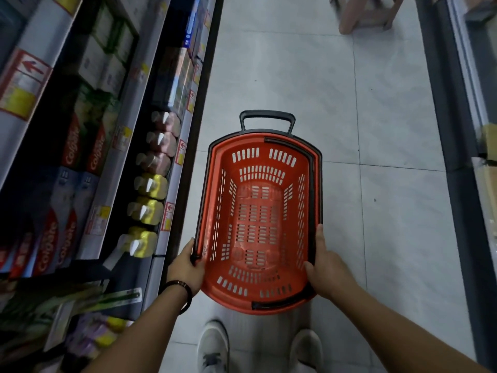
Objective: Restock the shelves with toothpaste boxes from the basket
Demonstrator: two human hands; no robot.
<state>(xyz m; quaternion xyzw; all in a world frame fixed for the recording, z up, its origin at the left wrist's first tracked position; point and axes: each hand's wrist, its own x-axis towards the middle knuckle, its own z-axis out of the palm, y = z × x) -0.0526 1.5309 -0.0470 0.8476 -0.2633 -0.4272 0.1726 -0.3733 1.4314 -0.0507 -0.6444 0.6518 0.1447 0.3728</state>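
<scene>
Toothpaste boxes (70,154) line the shelves (149,76) left of the red basket (269,154), whose side rims the left hand (188,267) and right hand (329,270) each grip.

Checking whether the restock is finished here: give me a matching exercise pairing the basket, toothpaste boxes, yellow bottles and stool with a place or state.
1 basket; 2 toothpaste boxes; 3 yellow bottles; 4 stool.
A in a row on the shelf nearest the aisle; B empty, gripped by left hand and right hand; C on the floor up the aisle; D on a higher shelf.
Pairs: 1-B, 2-D, 3-A, 4-C.
</scene>
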